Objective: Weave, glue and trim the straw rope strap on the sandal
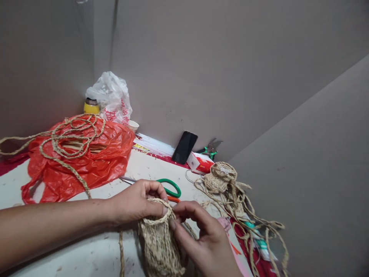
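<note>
So both hands are up at the mouth of the same straw pouch [160, 242]. It lies on the table [57, 246] right in front of the person. Its long axis runs from the open rim [155, 220] at the far end back toward their body and off the bottom of the view.

The left hand [138, 202] comes in from the left and has the far-left part of the rim clamped between thumb and fingers. The right hand [201, 234] comes up from below with thumb and forefinger closed on the rim's right side. The two grips nearly touch, so neither hand is really nearer; the body of the pouch hangs back from both.

Count-wise:
- one pouch in hand
- one scissors [170, 188] just beyond the left hand, touching neither hand
- one rope [72, 134] coiled on one red bag [77, 165], with a tail trailing toward the left wrist
- one white bag [111, 96], one yellow jar [91, 106] and one cup [133, 125] back in the corner
- one phone [184, 147] propped on the wall, with one box [200, 163] and one cutter [211, 148] by it
- a heap [220, 177] of woven bits off to the right, two round pieces I think, though the loose strands make that hard to call
</note>
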A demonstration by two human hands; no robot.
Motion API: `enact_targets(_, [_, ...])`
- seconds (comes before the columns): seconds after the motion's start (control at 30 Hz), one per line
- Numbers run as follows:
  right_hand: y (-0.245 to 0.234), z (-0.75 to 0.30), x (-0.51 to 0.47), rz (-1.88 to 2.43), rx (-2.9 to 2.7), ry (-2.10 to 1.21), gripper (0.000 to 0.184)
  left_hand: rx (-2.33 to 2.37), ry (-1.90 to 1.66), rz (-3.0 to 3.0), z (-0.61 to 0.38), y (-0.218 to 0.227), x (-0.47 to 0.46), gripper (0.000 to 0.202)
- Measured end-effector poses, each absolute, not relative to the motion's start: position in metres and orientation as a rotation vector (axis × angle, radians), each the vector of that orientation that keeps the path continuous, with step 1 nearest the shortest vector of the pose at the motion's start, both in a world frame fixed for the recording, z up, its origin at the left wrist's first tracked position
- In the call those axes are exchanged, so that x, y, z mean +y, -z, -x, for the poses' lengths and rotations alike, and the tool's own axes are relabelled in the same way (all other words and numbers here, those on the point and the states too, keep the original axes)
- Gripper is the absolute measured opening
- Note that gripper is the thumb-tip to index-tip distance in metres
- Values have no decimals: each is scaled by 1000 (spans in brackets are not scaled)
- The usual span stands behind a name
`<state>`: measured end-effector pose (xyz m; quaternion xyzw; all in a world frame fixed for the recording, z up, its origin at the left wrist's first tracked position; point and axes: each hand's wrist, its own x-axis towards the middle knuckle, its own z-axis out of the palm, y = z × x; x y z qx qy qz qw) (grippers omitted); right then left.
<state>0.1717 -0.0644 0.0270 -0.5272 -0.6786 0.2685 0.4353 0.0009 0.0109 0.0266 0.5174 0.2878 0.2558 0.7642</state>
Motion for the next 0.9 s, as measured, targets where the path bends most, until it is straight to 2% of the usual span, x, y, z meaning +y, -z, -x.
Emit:
enact_targets(0.17, [-24,-173,-63,1308,-1637,-611,7,594,-519,-1116,0,-22,17,30])
enact_targets(0.37, [-18,-176,-63,1263,-1714,-481,14,597,-529,-1120,-1,-17,16,19])
enact_targets(0.6, [-14,-177,-64,1180,-1799,-363,24,711,-574,-1138,-2,-20,11,19])
enact_targets(0.9, [-9,-169,-62,1149,-1565,-528,24,725,-575,-1133,-1,-16,10,22])
